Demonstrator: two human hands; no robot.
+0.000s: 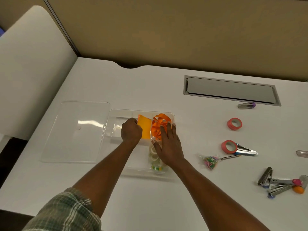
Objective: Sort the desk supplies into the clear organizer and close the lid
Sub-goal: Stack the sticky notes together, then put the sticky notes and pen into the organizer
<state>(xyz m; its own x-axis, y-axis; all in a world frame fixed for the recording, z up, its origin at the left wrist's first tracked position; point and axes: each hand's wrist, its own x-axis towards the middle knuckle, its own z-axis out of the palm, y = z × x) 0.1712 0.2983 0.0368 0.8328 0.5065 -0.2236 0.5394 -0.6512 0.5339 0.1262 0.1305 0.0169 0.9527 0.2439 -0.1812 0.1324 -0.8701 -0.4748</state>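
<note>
The clear organizer (pixel 116 114) sits mid-desk with its lid (pixel 75 130) lying flat to its left. My left hand (pixel 131 130) is curled and holds the edge of a yellow-orange sticky note pad (pixel 145 129) in a back compartment. My right hand (pixel 168 144) lies flat with straight fingers on the orange ribbon (pixel 160 121) in the back right compartment. Clear tape rolls (pixel 155 160) lie in the front right compartment, partly under my right hand.
To the right on the desk lie two red tape rolls (pixel 234 123) (pixel 229 146), a stapler (pixel 246 150), a bag of coloured paper clips (pixel 210 161), several staple removers (pixel 281 184) and a small purple-capped item (pixel 246 105). A cable hatch (pixel 231 90) is at the back right.
</note>
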